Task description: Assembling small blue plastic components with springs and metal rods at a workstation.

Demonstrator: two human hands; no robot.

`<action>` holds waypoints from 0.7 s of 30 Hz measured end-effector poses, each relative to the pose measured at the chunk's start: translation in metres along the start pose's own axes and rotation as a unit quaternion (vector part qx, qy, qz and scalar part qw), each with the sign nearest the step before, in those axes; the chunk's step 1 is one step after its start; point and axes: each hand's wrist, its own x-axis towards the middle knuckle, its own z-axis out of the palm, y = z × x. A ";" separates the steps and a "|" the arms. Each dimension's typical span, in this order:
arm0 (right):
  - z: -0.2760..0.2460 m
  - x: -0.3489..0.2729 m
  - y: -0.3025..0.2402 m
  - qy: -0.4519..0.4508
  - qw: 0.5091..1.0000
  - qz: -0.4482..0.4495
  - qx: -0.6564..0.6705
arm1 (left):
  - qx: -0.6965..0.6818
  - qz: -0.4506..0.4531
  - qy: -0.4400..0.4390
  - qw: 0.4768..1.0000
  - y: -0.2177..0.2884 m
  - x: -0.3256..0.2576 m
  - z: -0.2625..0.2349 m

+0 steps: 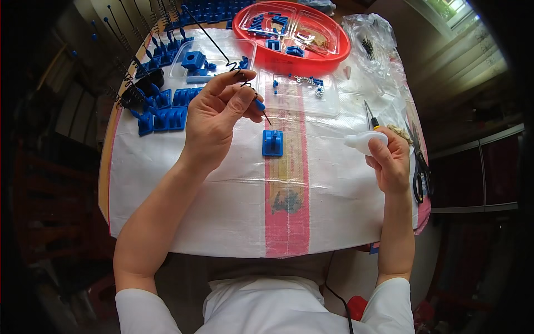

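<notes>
White sleeves and both forearms rose from the lower edge over a table (183, 222) covered in white woven sheeting with a pink stripe. Raised above that sheeting, the left hand (214, 119) pinched a thin black wire rod (225, 53) between thumb and fingertips; the rod had a coiled bend at the fingers and a small blue bead (260, 104) just below them, its short tip pointing down past the thumb. Just beneath and to the right of that hand lay a blue plastic block (272, 143), flat on the stripe and apart from the fingers. Well off to the right, the right hand (389, 158) was curled around a small white squeeze bottle (360, 141), nozzle toward the centre. Scissors (420, 167) lay just beside it at the table edge. Farther back stood a red tray (334, 53), clear trays (328, 108) of small parts, rows of blue blocks (167, 111) and more rods (125, 72).
</notes>
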 end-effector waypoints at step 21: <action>-0.003 0.002 0.001 0.025 0.996 -0.014 0.089 | -0.012 0.006 0.020 1.000 0.001 0.001 -0.001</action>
